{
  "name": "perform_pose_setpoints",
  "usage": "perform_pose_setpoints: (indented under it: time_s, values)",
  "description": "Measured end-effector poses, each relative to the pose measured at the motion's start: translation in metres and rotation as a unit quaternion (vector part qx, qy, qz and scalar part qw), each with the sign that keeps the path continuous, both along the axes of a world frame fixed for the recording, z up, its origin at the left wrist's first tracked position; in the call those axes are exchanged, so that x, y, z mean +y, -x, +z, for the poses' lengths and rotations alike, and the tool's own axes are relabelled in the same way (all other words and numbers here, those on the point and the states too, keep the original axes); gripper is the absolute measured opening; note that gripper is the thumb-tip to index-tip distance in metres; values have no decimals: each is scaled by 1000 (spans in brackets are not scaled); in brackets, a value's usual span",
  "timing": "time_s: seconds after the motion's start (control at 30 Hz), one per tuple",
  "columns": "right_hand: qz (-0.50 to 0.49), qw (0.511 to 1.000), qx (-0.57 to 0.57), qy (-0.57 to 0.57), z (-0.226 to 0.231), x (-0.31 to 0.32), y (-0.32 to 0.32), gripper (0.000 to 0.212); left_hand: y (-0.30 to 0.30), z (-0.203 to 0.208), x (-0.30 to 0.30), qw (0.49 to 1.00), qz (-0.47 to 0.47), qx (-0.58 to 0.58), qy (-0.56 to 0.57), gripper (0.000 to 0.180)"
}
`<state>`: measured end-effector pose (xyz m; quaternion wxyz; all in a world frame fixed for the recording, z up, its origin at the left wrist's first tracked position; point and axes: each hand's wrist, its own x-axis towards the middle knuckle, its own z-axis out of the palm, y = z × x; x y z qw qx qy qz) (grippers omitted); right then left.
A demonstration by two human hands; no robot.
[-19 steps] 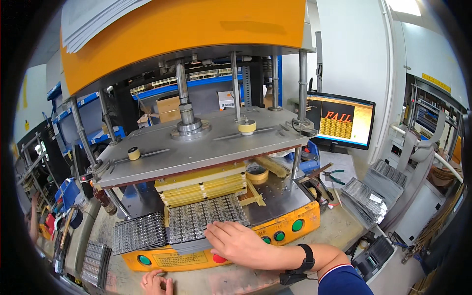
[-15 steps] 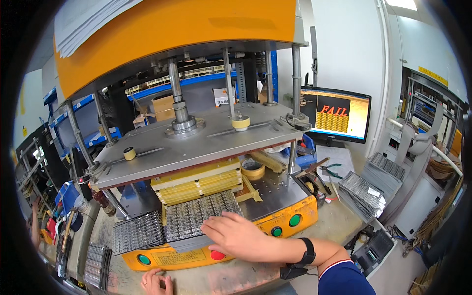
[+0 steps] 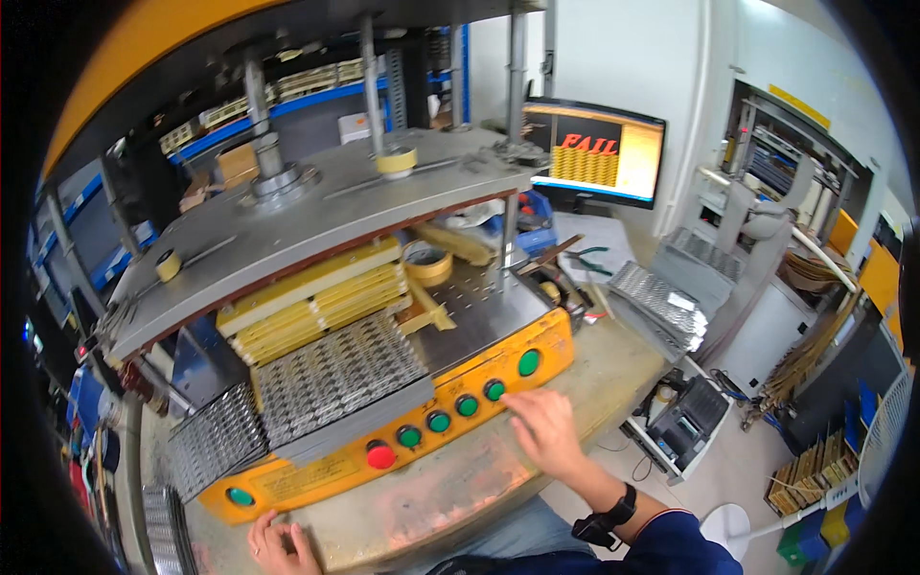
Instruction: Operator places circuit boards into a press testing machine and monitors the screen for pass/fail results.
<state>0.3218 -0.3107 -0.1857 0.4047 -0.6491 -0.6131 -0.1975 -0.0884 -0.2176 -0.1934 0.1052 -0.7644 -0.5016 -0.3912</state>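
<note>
My right hand (image 3: 544, 431) is over the bench in front of the orange press panel (image 3: 450, 391), holding nothing. Its fingers are apart, and the fingertips are close beside a green push button (image 3: 494, 390); I cannot tell whether they touch it. My left hand (image 3: 278, 546), fingers apart and empty, rests at the bench's near edge, below the panel's left end. On the press bed lies a stack of grey patterned circuit panels (image 3: 335, 374). Left of it, darker patterned panels (image 3: 220, 436) lie tilted. A red button (image 3: 380, 454) sits below the stack.
Above the bed hangs the press's steel plate (image 3: 316, 206). Yellow layered blocks (image 3: 316, 302) and a tape roll (image 3: 427, 264) sit beneath it. A lit monitor (image 3: 599, 153), pliers (image 3: 586, 262) and more patterned panels (image 3: 661, 297) are at the right; another stack (image 3: 168, 532) stands lower left.
My right hand has moved from the panel stack to the right, near the green button. The view has shifted right, and more buttons show. My left hand stays near the bench edge.
</note>
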Motion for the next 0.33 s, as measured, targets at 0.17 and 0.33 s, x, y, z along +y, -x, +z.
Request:
perform_pose_setpoints:
  time_s: [0.17,0.33]
  values:
    - [-28,998,-42,47,-1,0,9,42,5,5,-9,999,-22,-17,-26,21]
    - [3,999,50,-6,-11,-4,5,41,3,1,-4,999,-27,-1,-20,23]
